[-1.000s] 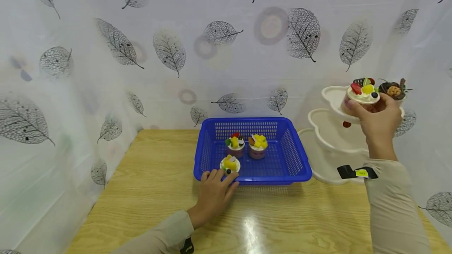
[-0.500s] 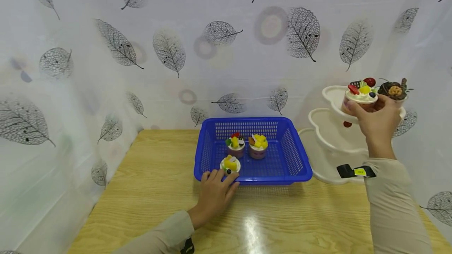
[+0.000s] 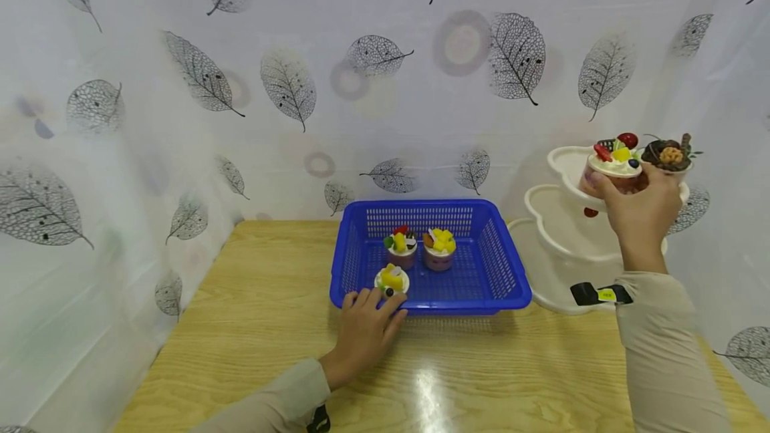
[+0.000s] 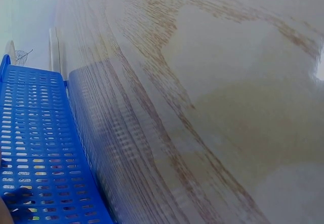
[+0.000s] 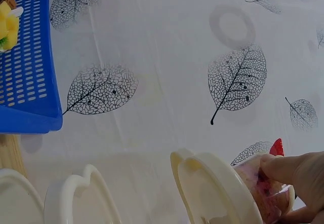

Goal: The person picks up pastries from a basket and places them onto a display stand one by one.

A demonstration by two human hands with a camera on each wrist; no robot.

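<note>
My right hand point(image 3: 645, 212) grips a pink dessert cup point(image 3: 613, 176) topped with cream, strawberry, yellow fruit and a blueberry. The cup is over the top tier of a cream-white tiered stand point(image 3: 559, 160); the right wrist view shows thumb and fingers around the cup point(image 5: 255, 186), right by the tier's rim. Next to it is a chocolate-topped cup point(image 3: 668, 156) with a walnut, partly behind the hand. My left hand point(image 3: 363, 336) holds the front rim of a blue plastic basket point(image 3: 511, 301), fingers hooked over it. Just inside, a fruit-topped cup point(image 3: 392, 278) is close to those fingertips.
Two more fruit-topped cups, one with strawberry point(image 3: 402, 249) and one with yellow cubes point(image 3: 440, 249), stand in the basket. Lower tiers point(image 3: 580, 226) of the stand step down toward the wooden table point(image 3: 265, 293). A leaf-patterned curtain point(image 3: 385, 132) hangs behind.
The right hand and its cup have shifted very slightly at the top tier, and the right forearm has drifted a little left. The left hand and the basket have stayed put.
</note>
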